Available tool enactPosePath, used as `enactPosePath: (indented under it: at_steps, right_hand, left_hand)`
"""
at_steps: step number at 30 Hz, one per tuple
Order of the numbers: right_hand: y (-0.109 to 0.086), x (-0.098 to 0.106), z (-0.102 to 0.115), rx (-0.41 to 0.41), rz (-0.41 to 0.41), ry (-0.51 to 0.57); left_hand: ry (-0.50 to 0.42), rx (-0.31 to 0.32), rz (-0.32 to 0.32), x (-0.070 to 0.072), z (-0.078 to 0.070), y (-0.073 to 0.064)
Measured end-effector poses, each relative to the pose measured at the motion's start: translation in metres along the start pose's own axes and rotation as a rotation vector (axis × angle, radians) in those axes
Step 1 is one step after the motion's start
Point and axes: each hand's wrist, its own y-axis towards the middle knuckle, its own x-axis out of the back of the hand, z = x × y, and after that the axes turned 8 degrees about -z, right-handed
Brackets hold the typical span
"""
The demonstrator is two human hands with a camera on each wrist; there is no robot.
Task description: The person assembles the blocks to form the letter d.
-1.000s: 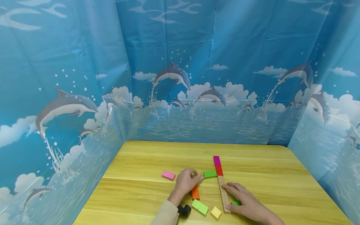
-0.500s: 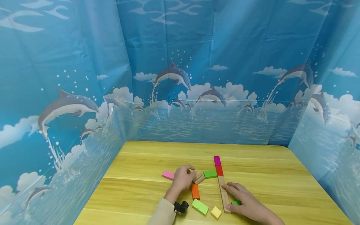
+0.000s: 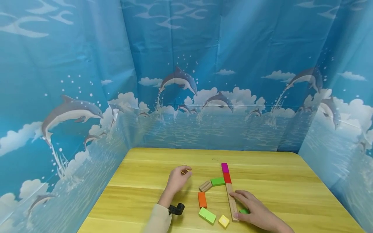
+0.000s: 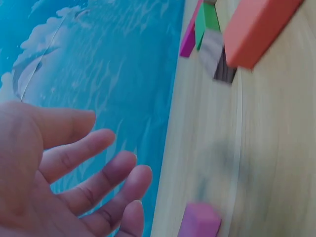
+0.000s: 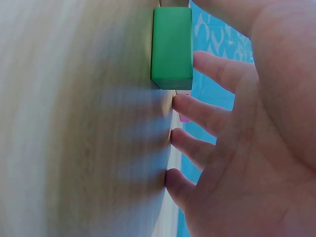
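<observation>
My left hand hovers over the left of the table, fingers loosely bent and holding nothing. The pink block lies below it, hidden in the head view. My right hand touches a plain wooden strip with thumb and fingertips. A green block stands under that palm. Red and magenta blocks continue the strip's line away from me. Leftward from it curve another green block, a grooved wooden block, an orange block, a lime block and a yellow block.
The wooden tabletop stretches around the blocks on every side. Behind and beside it hangs a blue dolphin-print curtain. A black wrist camera juts out from the left wrist, close above the table.
My left hand has drawn back to the left, away from the grooved wooden block, which it covered earlier and which now shows fully. The right hand stays in place on the strip.
</observation>
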Motion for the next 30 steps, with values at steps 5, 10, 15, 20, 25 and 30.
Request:
enactPosePath:
  at_steps: [5,10,15,20,25,30]
  right_hand:
    - [0.001,0.000,-0.002,0.000,-0.012,-0.001]
    - [0.003,-0.001,-0.003,-0.005,-0.002,-0.004]
    - [0.003,-0.003,-0.006,-0.028,0.024,-0.002]
    - [0.003,-0.004,-0.006,-0.020,0.018,-0.003]
    - [0.003,-0.004,-0.006,-0.017,0.012,-0.005]
    - [0.003,-0.004,-0.006,-0.025,0.020,0.003]
  left_hand:
    - [-0.032,0.004,0.039,0.017,0.009,0.002]
    - [0.035,-0.035,0.044,0.029,0.023,0.001]
    - [0.076,-0.065,0.077,0.038,0.036,-0.003]
    - [0.069,-0.056,0.089,0.044,0.045,-0.007]
    - [0.041,-0.036,0.082,0.048,0.055,-0.012]
    - [0.054,-0.057,0.075,0.050,0.065,-0.013]
